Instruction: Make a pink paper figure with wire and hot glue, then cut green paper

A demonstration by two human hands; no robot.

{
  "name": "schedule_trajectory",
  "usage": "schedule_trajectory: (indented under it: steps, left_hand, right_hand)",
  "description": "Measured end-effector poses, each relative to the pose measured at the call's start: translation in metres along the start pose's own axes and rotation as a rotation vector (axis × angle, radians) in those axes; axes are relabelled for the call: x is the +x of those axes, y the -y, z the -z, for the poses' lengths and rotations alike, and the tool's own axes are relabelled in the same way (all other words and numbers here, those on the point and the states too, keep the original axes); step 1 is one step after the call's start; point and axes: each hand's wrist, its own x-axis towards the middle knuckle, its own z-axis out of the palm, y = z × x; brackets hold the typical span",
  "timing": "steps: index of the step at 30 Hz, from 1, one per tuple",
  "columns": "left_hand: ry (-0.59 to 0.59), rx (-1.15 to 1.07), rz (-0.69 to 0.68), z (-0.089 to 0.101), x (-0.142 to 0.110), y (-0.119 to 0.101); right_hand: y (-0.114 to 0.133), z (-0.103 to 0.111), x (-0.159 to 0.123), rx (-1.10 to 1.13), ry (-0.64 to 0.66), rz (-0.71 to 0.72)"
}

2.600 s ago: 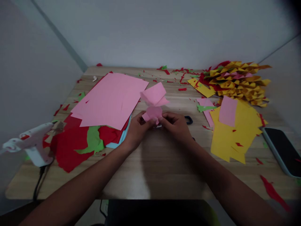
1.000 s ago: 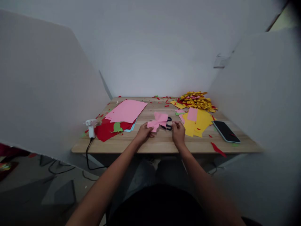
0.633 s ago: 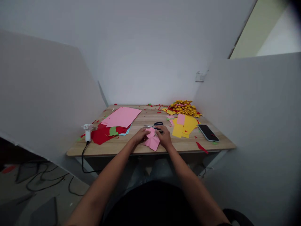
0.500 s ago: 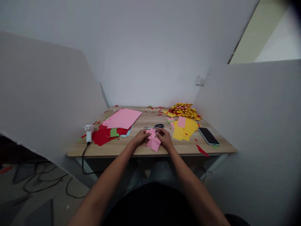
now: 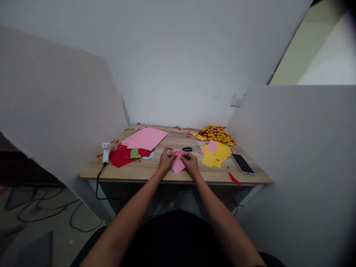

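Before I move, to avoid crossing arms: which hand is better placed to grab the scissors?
Probably the right hand: the scissors' handle lies just beyond it, farther from the left hand. Both hold pink paper.

Your table has a smooth, wood-grained top. The pink piece between your hands looks like matt, creased paper, and the large pink sheets look like flat, matt paper. You have a phone with a smooth, dark, glossy face, and a glue gun in white plastic.
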Motion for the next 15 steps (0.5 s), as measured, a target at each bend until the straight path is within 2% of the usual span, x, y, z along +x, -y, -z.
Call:
schedule_trajectory:
  steps: [6, 15]
  left_hand:
    - [-0.001, 0.074, -0.078, 0.0010, 0.0005, 0.0008]
    - [0.033, 0.231, -0.130, -0.0005, 0.0021, 0.0052]
  right_hand:
    - [-0.0031, -0.0037, 0.0028, -0.082, -0.104, 0.003]
    - [0.0042, -0.0032, -0.0015, -0.124, -0.081, 0.043]
